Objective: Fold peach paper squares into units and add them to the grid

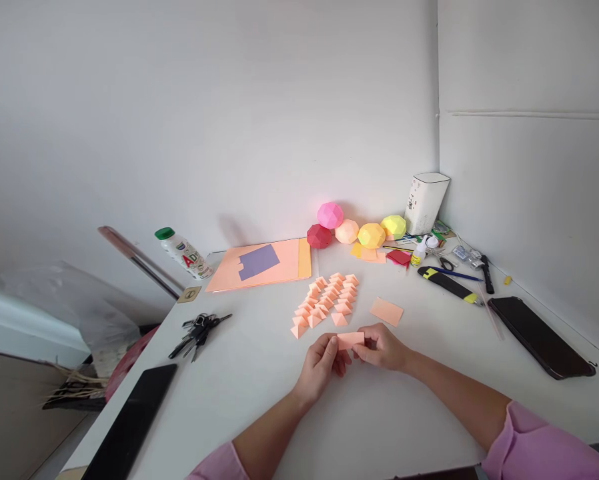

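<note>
Because it looks like light, thin paper that would crease easily, the peach strip (351,341), on the near side of the folded pieces (339,320), is best taken by its 2 ends, where the left hand (319,365) and right hand (383,347) have thumbs and fingers closed on it. Right of the folded pieces lies a flat sheet (387,311), easily brushed by the right hand; beyond them sit 5 paper balls (371,236), and left of them, well clear, the keys (204,327).

sleeve (539,440): pink | bottle cap (165,233): green | cutter (449,285): black with yellow | keys (199,333): black, silver
</note>
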Motion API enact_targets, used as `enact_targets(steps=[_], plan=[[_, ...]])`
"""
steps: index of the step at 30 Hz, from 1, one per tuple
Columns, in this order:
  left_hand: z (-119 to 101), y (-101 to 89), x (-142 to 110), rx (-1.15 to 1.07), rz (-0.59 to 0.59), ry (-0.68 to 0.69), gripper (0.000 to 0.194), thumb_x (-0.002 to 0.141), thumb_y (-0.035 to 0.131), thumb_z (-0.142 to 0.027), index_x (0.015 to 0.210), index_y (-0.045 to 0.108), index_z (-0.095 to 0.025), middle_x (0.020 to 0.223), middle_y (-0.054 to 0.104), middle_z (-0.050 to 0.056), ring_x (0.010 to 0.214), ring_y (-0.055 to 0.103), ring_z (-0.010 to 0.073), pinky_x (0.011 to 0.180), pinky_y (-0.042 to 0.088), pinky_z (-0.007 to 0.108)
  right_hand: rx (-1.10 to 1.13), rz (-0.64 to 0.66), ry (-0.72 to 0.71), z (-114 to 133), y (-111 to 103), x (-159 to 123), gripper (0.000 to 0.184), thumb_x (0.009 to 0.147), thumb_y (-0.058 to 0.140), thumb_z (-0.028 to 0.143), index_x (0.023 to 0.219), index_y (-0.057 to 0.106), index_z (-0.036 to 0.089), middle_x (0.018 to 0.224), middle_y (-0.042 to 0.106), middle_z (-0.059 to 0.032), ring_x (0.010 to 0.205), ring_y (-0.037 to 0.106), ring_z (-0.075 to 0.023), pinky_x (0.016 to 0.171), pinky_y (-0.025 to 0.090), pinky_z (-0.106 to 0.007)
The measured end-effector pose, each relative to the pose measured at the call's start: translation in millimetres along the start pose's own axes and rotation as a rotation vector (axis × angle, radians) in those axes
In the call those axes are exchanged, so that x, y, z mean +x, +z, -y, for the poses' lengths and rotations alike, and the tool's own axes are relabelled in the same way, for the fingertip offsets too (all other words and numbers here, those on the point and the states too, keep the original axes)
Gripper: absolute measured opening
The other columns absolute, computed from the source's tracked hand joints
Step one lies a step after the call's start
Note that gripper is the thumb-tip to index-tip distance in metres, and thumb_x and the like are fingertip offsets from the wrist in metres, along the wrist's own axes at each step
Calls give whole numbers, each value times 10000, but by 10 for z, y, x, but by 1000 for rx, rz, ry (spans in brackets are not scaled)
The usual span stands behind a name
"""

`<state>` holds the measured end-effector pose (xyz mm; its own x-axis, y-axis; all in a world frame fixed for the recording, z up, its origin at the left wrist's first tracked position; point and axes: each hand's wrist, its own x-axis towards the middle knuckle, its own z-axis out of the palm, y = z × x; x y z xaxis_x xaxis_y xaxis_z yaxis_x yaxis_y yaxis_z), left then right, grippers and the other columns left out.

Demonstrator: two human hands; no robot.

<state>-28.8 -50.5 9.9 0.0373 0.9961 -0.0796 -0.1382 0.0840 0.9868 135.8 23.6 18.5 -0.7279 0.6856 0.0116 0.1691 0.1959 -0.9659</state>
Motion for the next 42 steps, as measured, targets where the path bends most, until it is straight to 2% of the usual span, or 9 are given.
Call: enact_targets(steps=[10, 15, 25, 34, 42], plan=[[-37, 19, 24, -7, -26, -27, 449, 865, 395, -541, 721, 553, -147, 588, 585, 17, 468, 499, 107, 492, 404, 242, -88, -6, 71, -37, 10, 14, 182, 744, 519, 223, 580, 467, 161, 547, 511, 14, 480, 426, -90, 449, 315, -211], [-81, 11, 22, 7, -7, -54, 458, 865, 414, -527, 866, 641, -129, 602, 578, 19, 490, 500, 111, 508, 407, 244, -135, 7, 124, -17, 1, 19, 154, 752, 505, 216, 608, 480, 165, 578, 542, 14, 509, 454, -97, 468, 327, -207], [-88, 1, 15, 23, 32, -40, 483, 878, 400, -514, 991, 678, -136, 647, 541, 23, 526, 487, 104, 531, 421, 241, -98, 37, 121, -63, -26, 23, 169, 801, 518, 278, 673, 542, 169, 641, 596, -5, 604, 558, -137, 545, 395, -234], [10, -6, 31, -11, 16, -2, 416, 870, 437, -497, 953, 627, -136, 679, 557, 16, 525, 497, 97, 517, 416, 234, -112, 49, 127, -21, -32, 15, 173, 818, 496, 269, 693, 559, 167, 648, 586, -2, 603, 544, -132, 545, 387, -230], [-65, 6, 20, 45, 26, -3, 482, 870, 404, -528, 948, 679, -140, 684, 539, 19, 519, 493, 92, 514, 426, 235, -123, 51, 116, -38, -34, 28, 163, 819, 503, 276, 724, 578, 168, 655, 591, -3, 586, 531, -127, 531, 377, -227]])
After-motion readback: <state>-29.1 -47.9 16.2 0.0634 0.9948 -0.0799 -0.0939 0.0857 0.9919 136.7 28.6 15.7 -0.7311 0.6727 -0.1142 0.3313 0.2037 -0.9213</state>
